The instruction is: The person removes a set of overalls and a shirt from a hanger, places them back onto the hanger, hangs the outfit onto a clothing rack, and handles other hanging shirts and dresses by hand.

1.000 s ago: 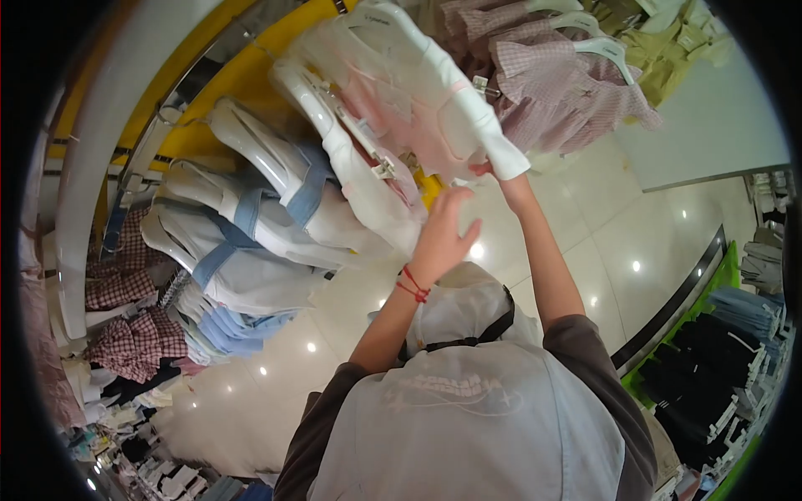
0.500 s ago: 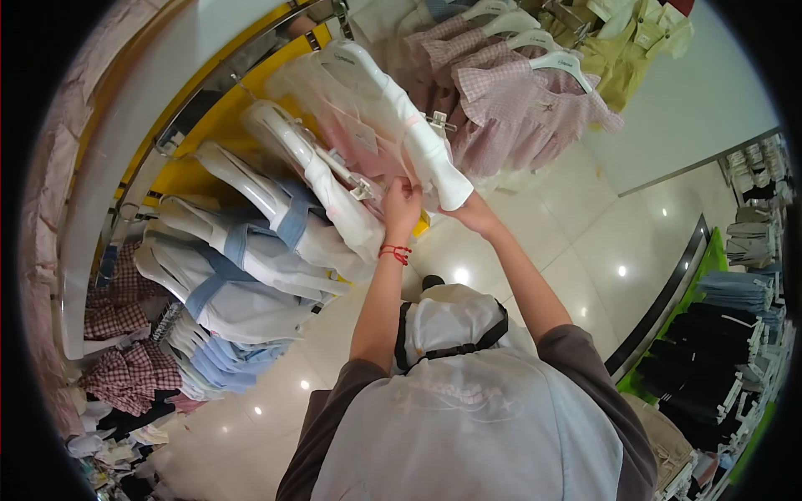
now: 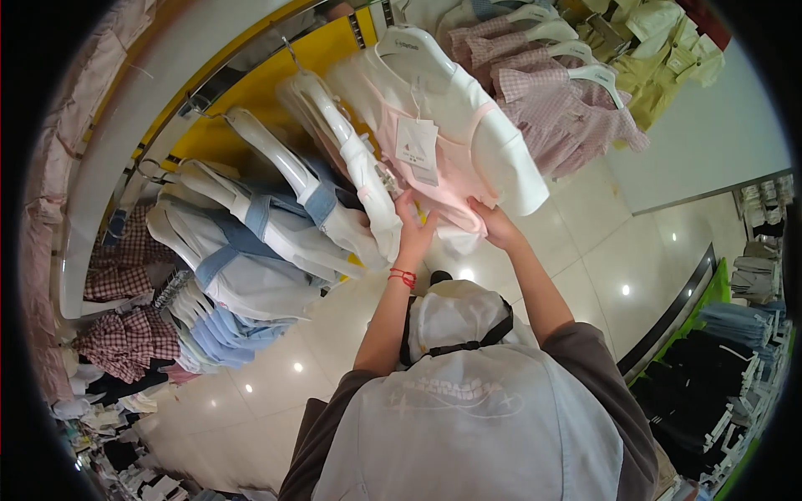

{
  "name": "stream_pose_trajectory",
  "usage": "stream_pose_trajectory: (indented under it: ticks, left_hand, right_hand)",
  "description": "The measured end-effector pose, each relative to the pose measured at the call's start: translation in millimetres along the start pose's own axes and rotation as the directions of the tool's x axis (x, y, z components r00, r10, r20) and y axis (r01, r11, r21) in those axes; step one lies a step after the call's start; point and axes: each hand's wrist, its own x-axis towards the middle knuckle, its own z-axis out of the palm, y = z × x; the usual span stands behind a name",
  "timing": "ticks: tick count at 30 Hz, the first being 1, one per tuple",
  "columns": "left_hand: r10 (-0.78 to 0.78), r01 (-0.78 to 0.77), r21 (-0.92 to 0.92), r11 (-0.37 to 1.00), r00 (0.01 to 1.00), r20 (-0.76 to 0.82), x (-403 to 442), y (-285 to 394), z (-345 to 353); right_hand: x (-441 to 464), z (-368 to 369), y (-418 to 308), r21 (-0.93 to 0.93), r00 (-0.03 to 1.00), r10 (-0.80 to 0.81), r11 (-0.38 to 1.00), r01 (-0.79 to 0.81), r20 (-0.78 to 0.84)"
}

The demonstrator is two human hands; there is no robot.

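A pink pinafore dress (image 3: 452, 171) over a white long-sleeved top (image 3: 511, 163) hangs on a white hanger (image 3: 415, 40), its front turned up toward me. A white paper tag (image 3: 415, 140) dangles on its chest. My right hand (image 3: 499, 225) is closed on the dress's lower right edge, with the thumb on top. My left hand (image 3: 413, 227), with a red cord bracelet at the wrist, is at the lower left edge. Its thumb lies against the pink cloth and its other fingers are partly hidden. Just left of it hangs another white and pink garment (image 3: 368, 179).
White tops with blue denim pieces (image 3: 219, 265) hang along the rail at left. Pink checked dresses (image 3: 555, 117) and a yellow-green overall set (image 3: 668, 71) hang at the upper right. Stacks of dark clothes (image 3: 700, 359) line the right side. Pale shiny tiles (image 3: 576, 280) cover the floor.
The pink dress and white top have turned from side-on to face me, showing the tag. My left thumb has spread from its fingers. My right hand has shifted onto the pink cloth.
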Motion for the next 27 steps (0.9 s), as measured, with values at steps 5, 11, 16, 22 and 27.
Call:
stream_pose_trajectory:
  ticks: [5,11,16,22,27]
  left_hand:
    - [-0.141,0.151,-0.119,0.981,0.986,0.088,3.1,-13.5,-0.8]
    - [-0.17,0.272,-0.508,0.817,0.956,0.239,16.3,-15.0,-12.2]
    - [-0.142,0.413,-0.444,0.795,0.839,0.526,24.6,-25.2,-23.8]
    - [-0.1,0.363,-0.625,0.691,0.904,0.415,16.7,-29.8,-22.0]
    - [-0.161,0.187,-0.655,0.732,0.982,0.1,20.3,-9.5,-10.8]
  right_hand:
    - [-46.3,-4.9,-22.1,-0.093,0.974,0.21,0.975,-0.203,0.081]
    - [-78.2,-22.4,-17.3,-0.068,0.964,0.238,0.971,-0.231,0.121]
    - [-97.0,-44.6,-15.2,0.029,0.966,0.206,0.977,-0.213,0.155]
    - [-112.4,-56.6,-15.7,0.124,0.973,0.113,0.982,-0.14,0.199]
    - [-125.1,-58.0,-14.4,0.158,0.962,0.15,0.969,-0.188,0.226]
